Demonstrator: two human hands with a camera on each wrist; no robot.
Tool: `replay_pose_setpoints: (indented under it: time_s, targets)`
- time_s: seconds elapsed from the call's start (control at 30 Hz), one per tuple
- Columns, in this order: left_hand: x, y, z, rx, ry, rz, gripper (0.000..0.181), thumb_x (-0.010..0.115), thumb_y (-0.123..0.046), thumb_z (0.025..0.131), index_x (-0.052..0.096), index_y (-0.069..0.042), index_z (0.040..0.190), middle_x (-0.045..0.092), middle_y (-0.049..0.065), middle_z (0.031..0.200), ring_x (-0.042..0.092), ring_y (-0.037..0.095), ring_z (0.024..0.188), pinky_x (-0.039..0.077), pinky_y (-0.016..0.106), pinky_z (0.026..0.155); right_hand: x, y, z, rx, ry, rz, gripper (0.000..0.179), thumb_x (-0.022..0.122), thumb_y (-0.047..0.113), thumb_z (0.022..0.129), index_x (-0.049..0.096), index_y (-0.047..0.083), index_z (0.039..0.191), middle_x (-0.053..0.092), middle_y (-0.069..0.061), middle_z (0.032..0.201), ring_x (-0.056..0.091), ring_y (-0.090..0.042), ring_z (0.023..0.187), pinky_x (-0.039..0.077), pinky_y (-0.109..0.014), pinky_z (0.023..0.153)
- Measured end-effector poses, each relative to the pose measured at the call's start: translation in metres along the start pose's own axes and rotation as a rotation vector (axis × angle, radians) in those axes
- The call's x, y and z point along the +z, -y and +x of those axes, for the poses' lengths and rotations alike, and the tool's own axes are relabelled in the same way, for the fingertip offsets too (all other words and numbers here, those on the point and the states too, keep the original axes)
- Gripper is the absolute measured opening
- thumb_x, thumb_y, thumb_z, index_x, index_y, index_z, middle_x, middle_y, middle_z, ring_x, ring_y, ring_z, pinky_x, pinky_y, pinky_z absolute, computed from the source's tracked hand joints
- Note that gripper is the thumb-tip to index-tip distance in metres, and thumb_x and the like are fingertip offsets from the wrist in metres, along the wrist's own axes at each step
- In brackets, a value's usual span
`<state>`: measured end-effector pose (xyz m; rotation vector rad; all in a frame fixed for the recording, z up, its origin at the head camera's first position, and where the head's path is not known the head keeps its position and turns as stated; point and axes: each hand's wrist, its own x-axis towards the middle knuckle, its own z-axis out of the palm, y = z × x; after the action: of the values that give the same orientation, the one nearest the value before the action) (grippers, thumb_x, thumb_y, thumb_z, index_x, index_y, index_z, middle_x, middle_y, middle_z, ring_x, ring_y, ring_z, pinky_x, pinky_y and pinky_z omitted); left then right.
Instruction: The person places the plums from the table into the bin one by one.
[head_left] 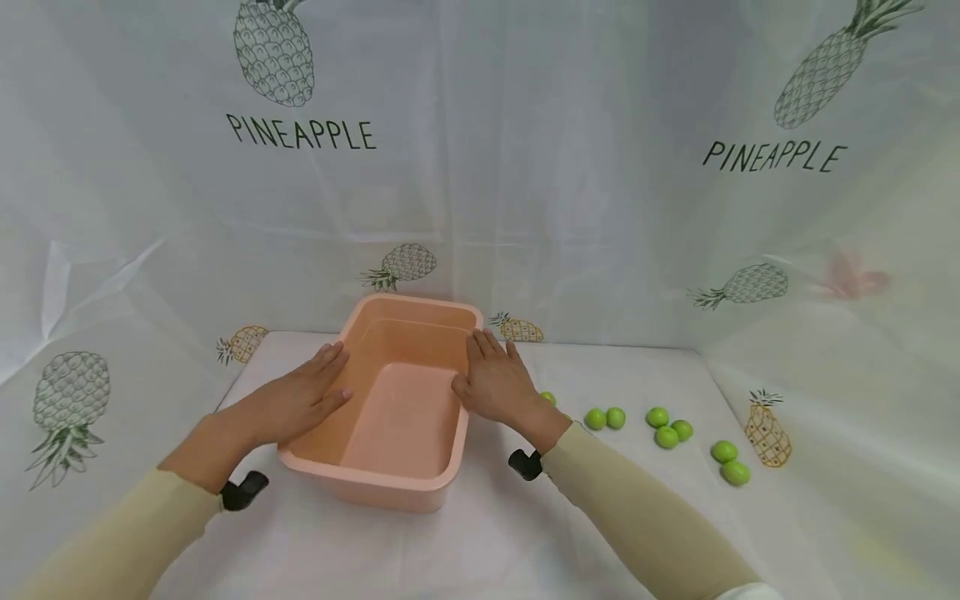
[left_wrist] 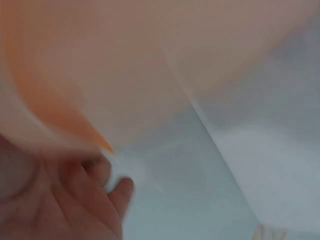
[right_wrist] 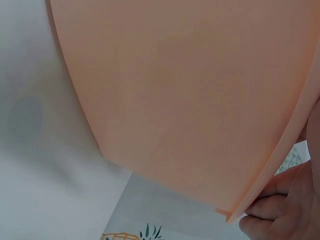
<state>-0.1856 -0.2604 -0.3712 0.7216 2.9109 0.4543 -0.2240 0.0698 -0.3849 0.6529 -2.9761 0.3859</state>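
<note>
In the head view, the left hand (head_left: 296,406) reaches forward to the left rim of a pink bin (head_left: 378,479), its fingers straight and together. The right hand (head_left: 497,379) lies along the opposite rim, fingers extended and thumb toward the inside. The bin sits between them over the desk (head_left: 480,546). Green fruits (head_left: 667,437) lie to the right, one partly hidden by the right hand; a pineapple-print sheet (head_left: 555,217) hangs behind. The left wrist view, blurred, shows fingers beside the rim. In the right wrist view, fingers rest against the rim's outer side.
</note>
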Motion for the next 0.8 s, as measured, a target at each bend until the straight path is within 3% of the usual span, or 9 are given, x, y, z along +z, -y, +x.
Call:
replay_pose_setpoints:
  time_s: [0.13,0.27,0.37,0.63,0.8]
  targets:
    - [-0.004,0.018,0.03,0.005,0.036,-0.063,0.075,0.04,-0.045,0.114,0.016,0.001,0.168,0.006,0.023,0.176,0.008,0.048,0.161,0.017,0.069,0.126,-0.002,-0.006,-0.003,0.008,0.021,-0.025,0.066,0.044,0.034,0.106,0.036,-0.001,0.162,0.035,-0.02,0.169,0.028,-0.034,0.16,0.025,-0.064,0.127]
    - [0.007,0.014,0.04,0.023,0.017,-0.099,0.081,0.044,-0.048,0.112,0.011,0.0,0.168,0.002,0.023,0.177,0.005,0.048,0.162,0.015,0.07,0.126,-0.008,-0.015,-0.012,0.014,0.037,0.0,0.068,0.044,0.035,0.106,0.035,-0.002,0.163,0.033,-0.021,0.17,0.027,-0.036,0.161,0.023,-0.066,0.127]
    - [0.019,-0.003,0.033,0.038,-0.022,-0.088,0.084,0.046,-0.048,0.111,0.012,0.005,0.167,0.003,0.026,0.176,0.006,0.049,0.161,0.016,0.069,0.126,-0.012,-0.025,-0.024,0.007,0.033,0.037,0.07,0.046,0.038,0.106,0.035,-0.003,0.162,0.032,-0.021,0.17,0.025,-0.037,0.161,0.02,-0.067,0.127]
    - [0.04,-0.071,0.01,0.012,-0.077,0.017,0.091,0.05,-0.053,0.108,0.018,0.012,0.163,0.009,0.03,0.173,0.01,0.048,0.161,0.02,0.065,0.128,-0.02,-0.054,-0.07,-0.019,0.004,0.071,0.071,0.052,0.035,0.103,0.039,-0.004,0.16,0.034,-0.02,0.17,0.027,-0.037,0.16,0.019,-0.067,0.127]
    - [0.043,-0.094,0.001,0.001,-0.084,0.055,0.083,0.045,-0.05,0.111,0.022,0.012,0.162,0.013,0.031,0.172,0.015,0.047,0.161,0.021,0.066,0.127,-0.024,-0.062,-0.086,-0.035,-0.004,0.043,0.071,0.057,0.037,0.104,0.04,-0.004,0.16,0.036,-0.021,0.169,0.028,-0.038,0.16,0.02,-0.069,0.126]
